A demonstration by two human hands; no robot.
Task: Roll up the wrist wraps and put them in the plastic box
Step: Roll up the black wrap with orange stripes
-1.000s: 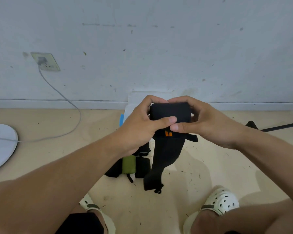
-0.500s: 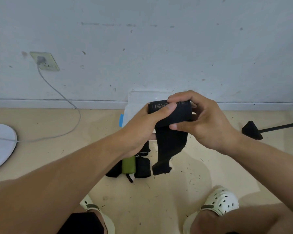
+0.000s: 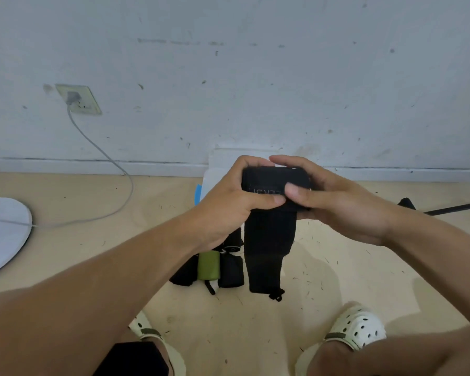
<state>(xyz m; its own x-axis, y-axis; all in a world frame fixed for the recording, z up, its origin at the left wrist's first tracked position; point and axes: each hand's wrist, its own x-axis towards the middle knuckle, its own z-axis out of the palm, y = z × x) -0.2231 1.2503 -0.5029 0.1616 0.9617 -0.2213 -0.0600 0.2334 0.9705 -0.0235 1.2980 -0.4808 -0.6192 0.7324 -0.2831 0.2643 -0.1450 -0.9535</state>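
- Wrist wrap [image 3: 269,240], black: woven cloth, matt, faintly ribbed along the hanging tail; pale printed lettering on the rolled part.
- Rolled wraps on the floor [image 3: 229,270]: black matt cloth; one roll [image 3: 208,265] olive-green cloth, equally dull.
- Plastic box [image 3: 207,183]: translucent whitish plastic, smooth, with a blue plastic tab at its edge.
- Floor [image 3: 364,267]: pale beige, smooth, low sheen, strewn with fine dark specks.
- Wall [image 3: 255,77]: painted plaster, matt, scuffed and spotted.
- Clogs [image 3: 360,331]: cream moulded foam or rubber, perforated, matt.
- Cable [image 3: 103,156]: grey, smooth plastic sheath.
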